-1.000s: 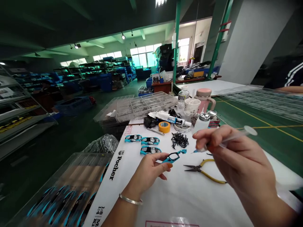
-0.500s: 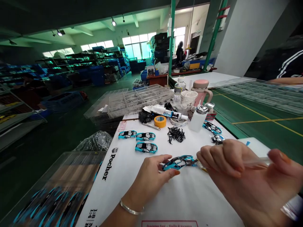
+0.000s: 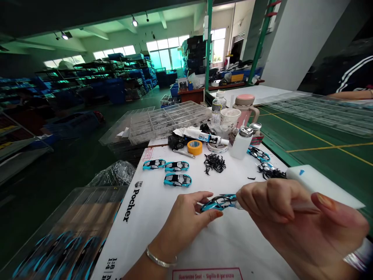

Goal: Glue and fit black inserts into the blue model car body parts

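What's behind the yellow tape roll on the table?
Behind the tape roll lie a white glue tube and a black part, with clear compartment trays further back. The trays' contents are too small to tell.

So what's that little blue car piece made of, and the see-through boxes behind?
The blue car body, held in the left hand, looks like glossy painted plastic, maybe metal: thin shell, shiny edges. The compartment trays look like clear hard plastic, since you can see through their walls.
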`<state>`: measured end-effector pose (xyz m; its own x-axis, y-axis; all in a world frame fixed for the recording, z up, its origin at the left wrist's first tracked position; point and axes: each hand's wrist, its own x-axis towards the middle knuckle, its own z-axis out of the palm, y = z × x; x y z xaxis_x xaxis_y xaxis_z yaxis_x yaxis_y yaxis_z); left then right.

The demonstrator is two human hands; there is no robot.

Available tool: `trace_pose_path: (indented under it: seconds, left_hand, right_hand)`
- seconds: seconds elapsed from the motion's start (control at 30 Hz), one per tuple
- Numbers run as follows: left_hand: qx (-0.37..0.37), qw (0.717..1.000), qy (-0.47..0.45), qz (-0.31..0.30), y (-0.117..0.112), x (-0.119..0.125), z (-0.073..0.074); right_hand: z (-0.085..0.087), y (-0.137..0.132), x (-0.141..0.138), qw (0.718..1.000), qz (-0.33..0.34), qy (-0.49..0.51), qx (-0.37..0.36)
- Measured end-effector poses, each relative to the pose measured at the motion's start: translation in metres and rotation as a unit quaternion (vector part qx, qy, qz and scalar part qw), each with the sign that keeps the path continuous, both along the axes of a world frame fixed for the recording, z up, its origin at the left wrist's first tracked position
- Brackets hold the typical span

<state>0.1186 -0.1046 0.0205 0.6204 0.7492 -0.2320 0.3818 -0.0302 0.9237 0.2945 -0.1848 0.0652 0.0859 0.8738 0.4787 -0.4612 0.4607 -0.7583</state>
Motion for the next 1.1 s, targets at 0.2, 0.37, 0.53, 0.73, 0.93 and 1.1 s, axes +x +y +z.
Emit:
trace_pose_path:
  seconds: [0.2, 0.37, 0.53, 0.73, 0.93, 1.1]
  left_hand:
    - [0.008, 1.0, 0.0, -0.004, -0.0001, 0.0004, 0.002]
    - [0.002, 1.0, -0.006, -0.003, -0.0005, 0.001, 0.0034]
    - [-0.002, 1.0, -0.007, -0.002, -0.0009, 0.0009, 0.0043]
    - [-0.001, 1.0, -0.009, -0.003, -0.0013, 0.0007, 0.0034]
    - [0.001, 1.0, -0.005, -0.003, 0.0, 0.0009, 0.0029]
    - [0.004, 1.0, -0.005, -0.003, -0.0008, -0.0002, 0.0035]
  right_hand:
    - [-0.0007, -0.0003, -0.0013, 1.0, 0.008, -0.002, 0.003]
    - [-0.0018, 0.0017, -0.0011, 1.0, 0.007, -0.009, 0.003]
    - [-0.0028, 0.0012, -0.0011, 1.0, 0.007, -0.01, 0.011]
    - [-0.0054, 0.001, -0.0005, 1.0, 0.002, -0.007, 0.008]
    - [-0.0054, 0.0019, -0.0021, 1.0, -0.001, -0.008, 0.011]
    - [-0.0051, 0.0004, -0.0022, 1.0, -0.002, -0.009, 0.011]
